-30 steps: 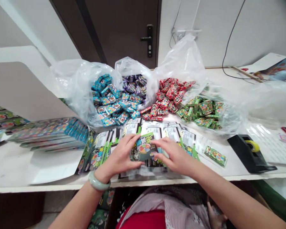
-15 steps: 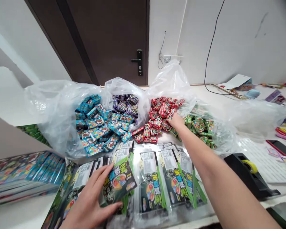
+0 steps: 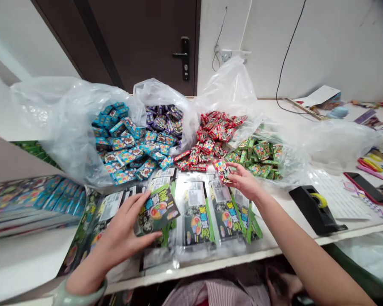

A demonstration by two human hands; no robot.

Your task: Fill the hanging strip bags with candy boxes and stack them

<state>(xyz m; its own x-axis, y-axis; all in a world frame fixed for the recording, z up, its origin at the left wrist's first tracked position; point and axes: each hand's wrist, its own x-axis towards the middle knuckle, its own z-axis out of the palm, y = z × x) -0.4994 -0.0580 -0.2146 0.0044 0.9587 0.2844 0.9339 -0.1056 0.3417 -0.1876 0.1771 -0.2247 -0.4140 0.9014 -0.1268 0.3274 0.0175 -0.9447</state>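
My right hand (image 3: 245, 182) holds a small red packet (image 3: 222, 171) by its right side, above the black and green printed bags (image 3: 196, 212). On the left, my left hand (image 3: 127, 229) has its thumb and fingers around a black printed card or pouch (image 3: 158, 209), lying over other bags. Behind them, opened clear plastic bags hold heaps of small packets: blue (image 3: 127, 148), purple (image 3: 164, 119), red (image 3: 217, 127) and green (image 3: 263, 153). Some blue and red packets spill forward onto the table.
A black tape dispenser (image 3: 315, 210) with yellow tape sits at the right, beside a paper sheet and a phone (image 3: 367, 188). Stacked printed sheets (image 3: 35, 204) stand at the left. The table's front edge (image 3: 210, 267) runs below the bags; a door (image 3: 140, 42) is behind.
My right hand has drawn back from the red heap with a red packet in its fingers. My left hand keeps its hold on the black card or pouch. The view has tilted downward.
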